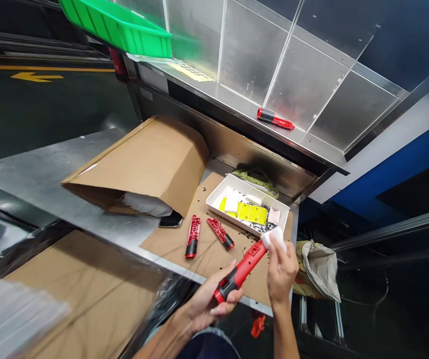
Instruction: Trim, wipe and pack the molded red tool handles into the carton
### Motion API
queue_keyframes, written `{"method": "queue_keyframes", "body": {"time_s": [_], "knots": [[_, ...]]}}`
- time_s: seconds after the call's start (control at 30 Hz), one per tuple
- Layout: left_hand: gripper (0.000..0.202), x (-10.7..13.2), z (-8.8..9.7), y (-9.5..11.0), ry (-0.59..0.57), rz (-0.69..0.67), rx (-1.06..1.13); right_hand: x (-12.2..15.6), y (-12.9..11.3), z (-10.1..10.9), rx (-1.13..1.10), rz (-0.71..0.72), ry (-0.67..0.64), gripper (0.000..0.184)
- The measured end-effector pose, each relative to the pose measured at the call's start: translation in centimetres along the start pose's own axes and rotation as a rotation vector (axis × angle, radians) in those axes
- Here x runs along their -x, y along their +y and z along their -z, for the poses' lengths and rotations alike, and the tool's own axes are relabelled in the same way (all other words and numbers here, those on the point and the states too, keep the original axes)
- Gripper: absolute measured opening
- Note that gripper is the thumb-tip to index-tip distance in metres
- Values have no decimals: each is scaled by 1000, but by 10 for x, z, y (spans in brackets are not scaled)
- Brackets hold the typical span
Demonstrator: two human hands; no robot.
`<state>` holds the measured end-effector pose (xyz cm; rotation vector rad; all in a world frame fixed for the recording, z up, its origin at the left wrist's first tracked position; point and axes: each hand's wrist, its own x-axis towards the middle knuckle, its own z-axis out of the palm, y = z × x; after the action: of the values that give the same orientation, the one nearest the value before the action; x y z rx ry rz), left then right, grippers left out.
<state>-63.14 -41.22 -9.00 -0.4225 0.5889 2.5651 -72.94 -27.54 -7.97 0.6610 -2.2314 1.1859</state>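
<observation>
The left hand point(209, 309) is curled around a glossy red-and-black plastic handle point(242, 271), fingers wrapped under its black end, with the red shaft angled toward the far right. The right hand point(281, 274) pinches a white sponge-like pad point(274, 239) between thumb and fingers and presses it against the handle's far tip. The handle is held in the air, just above the near right edge of a flat brown kraft paper sheet point(207, 259) lying on the brushed-steel table point(50, 184).

Small black specks point(253, 229) are scattered over that sheet, near the pad and around a shallow white rectangular tray point(219, 197). The tray holds yellow printed cards point(249, 213) and several small white pieces. Two red ribbed plastic half-shells with black ends lie apart on the sheet, the left one point(192, 237) pointing toward the near edge and the right one point(220, 233) lying at a slant, both to the left of the hands.

Farther left, a large brown paper bag point(150, 159) lies on its side on the table, with a black phone point(171, 220) just beside its mouth. Beyond the tray, a red-and-black cylindrical part point(275, 118) rests on a raised steel shelf point(311, 85), and a bright green plastic crate point(124, 30) sits at the shelf's far left end.
</observation>
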Motion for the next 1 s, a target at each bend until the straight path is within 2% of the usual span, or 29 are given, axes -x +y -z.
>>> {"method": "queue_keyframes", "body": {"time_s": [0.17,0.23,0.37,0.53,0.67,0.73,0.8,0.93,1.0], "knots": [[50,5,-6,-1,27,27,-30,2,-1,4,37,47,-8,28],[52,6,-8,-3,77,4,-103,5,-2,6,29,78,-34,27],[64,4,-4,-10,240,-87,-328,5,-3,7,39,119,-59,26],[80,-1,3,-16,204,-224,-574,3,-2,9,-71,143,-128,27],[83,0,1,-17,280,-319,-739,6,-4,7,-28,134,-77,24],[87,1,-2,-18,318,-359,-801,11,-6,6,-58,158,-101,27],[87,4,-5,-18,345,-382,-855,14,-9,6,-96,180,-126,28],[79,8,-10,-18,377,-382,-951,17,-9,6,-23,147,-48,24],[77,9,-10,-18,397,-399,-969,21,-10,5,-30,158,-62,26]]}}
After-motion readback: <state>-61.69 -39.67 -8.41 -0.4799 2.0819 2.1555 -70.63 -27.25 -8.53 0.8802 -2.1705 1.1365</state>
